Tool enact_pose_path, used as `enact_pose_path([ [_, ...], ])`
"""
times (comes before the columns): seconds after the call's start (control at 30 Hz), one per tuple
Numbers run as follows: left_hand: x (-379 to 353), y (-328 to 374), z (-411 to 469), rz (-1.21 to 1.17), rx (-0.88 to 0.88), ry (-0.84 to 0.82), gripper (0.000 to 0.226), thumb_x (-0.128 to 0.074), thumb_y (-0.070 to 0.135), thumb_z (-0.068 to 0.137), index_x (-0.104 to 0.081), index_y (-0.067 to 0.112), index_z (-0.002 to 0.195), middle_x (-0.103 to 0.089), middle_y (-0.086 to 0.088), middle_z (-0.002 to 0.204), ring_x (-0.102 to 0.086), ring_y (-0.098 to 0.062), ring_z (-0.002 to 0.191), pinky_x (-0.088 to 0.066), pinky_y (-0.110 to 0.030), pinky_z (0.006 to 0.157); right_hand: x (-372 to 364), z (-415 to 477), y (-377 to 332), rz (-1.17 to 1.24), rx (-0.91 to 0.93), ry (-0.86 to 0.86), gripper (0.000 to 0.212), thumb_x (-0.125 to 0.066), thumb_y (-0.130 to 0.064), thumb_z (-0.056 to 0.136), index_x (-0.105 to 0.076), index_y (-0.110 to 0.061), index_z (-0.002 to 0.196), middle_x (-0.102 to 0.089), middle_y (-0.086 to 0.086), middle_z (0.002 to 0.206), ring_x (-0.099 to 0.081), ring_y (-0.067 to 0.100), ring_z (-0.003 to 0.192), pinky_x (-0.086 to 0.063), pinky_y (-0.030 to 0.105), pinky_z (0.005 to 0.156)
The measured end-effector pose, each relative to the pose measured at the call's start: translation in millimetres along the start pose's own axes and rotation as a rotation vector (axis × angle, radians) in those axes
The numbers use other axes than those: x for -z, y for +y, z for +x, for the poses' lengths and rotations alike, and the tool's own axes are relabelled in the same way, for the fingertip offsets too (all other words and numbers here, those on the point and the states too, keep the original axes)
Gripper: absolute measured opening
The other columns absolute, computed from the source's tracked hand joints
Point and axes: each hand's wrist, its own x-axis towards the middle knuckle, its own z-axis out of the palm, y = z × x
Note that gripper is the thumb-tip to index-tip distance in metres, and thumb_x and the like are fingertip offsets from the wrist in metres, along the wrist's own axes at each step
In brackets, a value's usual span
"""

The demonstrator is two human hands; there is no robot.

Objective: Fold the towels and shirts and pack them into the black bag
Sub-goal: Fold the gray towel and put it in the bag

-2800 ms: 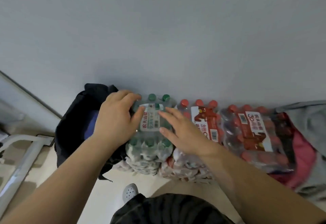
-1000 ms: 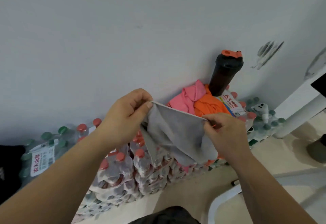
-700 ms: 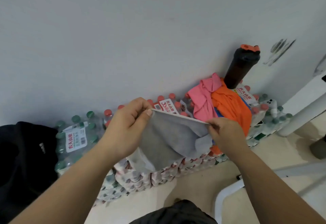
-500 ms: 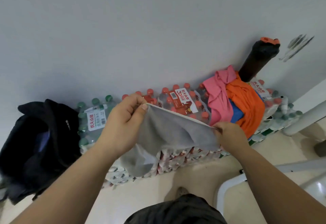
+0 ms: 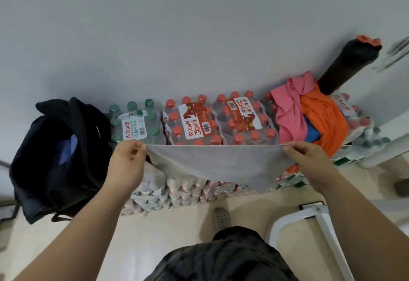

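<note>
The gray towel point(image 5: 218, 165) is stretched taut in the air in front of the water bottle packs point(image 5: 217, 123). The left hand point(image 5: 126, 165) and right hand point(image 5: 309, 163) each pinch a top corner, so its top edge runs straight and the lower corner hangs free. The black bag point(image 5: 59, 159) sits open just to the left, and the heap of pink and orange shirts point(image 5: 309, 114) lies on the packs to the right.

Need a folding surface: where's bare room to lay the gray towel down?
Free: tops of the two red-capped bottle packs, between the green-capped pack and the clothes pile; also the floor in front, between the black bag and the shoe. Crowded: right end, under the pile and the black bottle; the white frame fills the floor at right.
</note>
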Motion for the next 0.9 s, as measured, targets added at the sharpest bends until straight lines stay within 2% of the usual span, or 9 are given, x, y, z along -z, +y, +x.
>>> enact_pose_path([
  [0.07,-8,-3,3,-0.078,0.083,0.021,0.019,-0.054,0.022,0.101,-0.064,0.017,0.086,-0.064,-0.011,0.087,-0.049,-0.017,0.067,-0.040,-0.032,0.065,3,10,-4,-0.071,0.008,-0.064,0.015,-0.064,-0.022,0.098,-0.077,-0.027,0.091,-0.073,-0.013,0.086,-0.064,0.017,0.090,-0.052,0.044,0.084],
  [0.2,-21,9,19,-0.042,0.106,0.074,0.026,-0.050,0.024,0.100,-0.055,0.016,0.076,-0.053,-0.002,0.072,-0.043,-0.019,0.069,-0.035,-0.035,0.063,7,41,-22,-0.159,0.056,-0.182,0.018,-0.060,-0.025,0.100,-0.077,-0.027,0.093,-0.073,-0.008,0.093,-0.064,0.012,0.090,-0.050,0.034,0.078],
  [0.33,-22,46,50,0.138,0.016,0.177,0.019,-0.050,0.021,0.096,-0.060,0.017,0.080,-0.061,-0.001,0.076,-0.054,-0.022,0.075,-0.043,-0.039,0.071,20,94,-57,-0.113,0.128,-0.209,0.023,-0.063,-0.020,0.098,-0.078,-0.030,0.084,-0.077,-0.011,0.090,-0.064,-0.004,0.080,-0.050,0.024,0.073],
  [0.4,-23,69,74,0.286,-0.086,0.239,0.016,-0.051,0.019,0.096,-0.064,0.016,0.087,-0.065,-0.006,0.083,-0.058,-0.029,0.083,-0.046,-0.041,0.077,24,131,-74,-0.093,0.196,-0.211,0.023,-0.065,-0.018,0.097,-0.079,-0.028,0.082,-0.077,-0.005,0.090,-0.063,-0.001,0.078,-0.050,0.026,0.075],
  [0.53,-39,100,138,0.490,-0.216,0.307,0.014,-0.049,0.020,0.099,-0.061,0.011,0.100,-0.063,-0.014,0.081,-0.057,-0.037,0.080,-0.043,-0.041,0.071,12,207,-99,-0.264,0.314,-0.063,0.013,-0.065,-0.017,0.096,-0.077,-0.014,0.095,-0.075,0.002,0.095,-0.065,0.005,0.085,-0.047,0.021,0.076],
  [0.6,-54,97,165,0.585,-0.229,0.311,0.018,-0.050,0.019,0.099,-0.060,0.011,0.111,-0.063,-0.021,0.098,-0.058,-0.044,0.091,-0.046,-0.048,0.077,-8,232,-98,-0.405,0.367,0.084,0.022,-0.064,-0.019,0.093,-0.073,-0.013,0.112,-0.072,0.008,0.108,-0.067,0.022,0.099,-0.048,0.027,0.085],
  [0.73,-100,65,156,0.759,-0.160,0.220,0.049,-0.046,0.030,0.092,-0.054,0.010,0.136,-0.056,-0.025,0.128,-0.052,-0.048,0.113,-0.043,-0.056,0.098,-66,212,-60,-0.694,0.535,0.055,0.058,-0.058,-0.044,0.088,-0.052,-0.018,0.139,-0.048,0.017,0.141,-0.046,0.039,0.128,-0.040,0.052,0.106],
  [0.83,-146,40,107,0.870,-0.224,-0.050,0.067,-0.036,0.051,0.088,-0.046,0.017,0.145,-0.047,-0.015,0.149,-0.043,-0.041,0.136,-0.034,-0.060,0.112,-97,172,-23,-0.934,0.520,-0.243,0.078,-0.030,-0.068,0.092,-0.025,-0.026,0.157,-0.007,0.013,0.168,-0.008,0.038,0.152,-0.010,0.057,0.122],
  [0.9,-166,28,84,0.921,-0.188,-0.172,0.077,-0.028,0.068,0.090,-0.030,0.027,0.155,-0.026,-0.005,0.164,-0.022,-0.033,0.150,-0.019,-0.059,0.118,-103,164,-3,-1.038,0.457,-0.351,0.086,-0.016,-0.077,0.089,-0.004,-0.030,0.161,0.017,0.011,0.167,0.016,0.039,0.152,0.007,0.062,0.120],
])
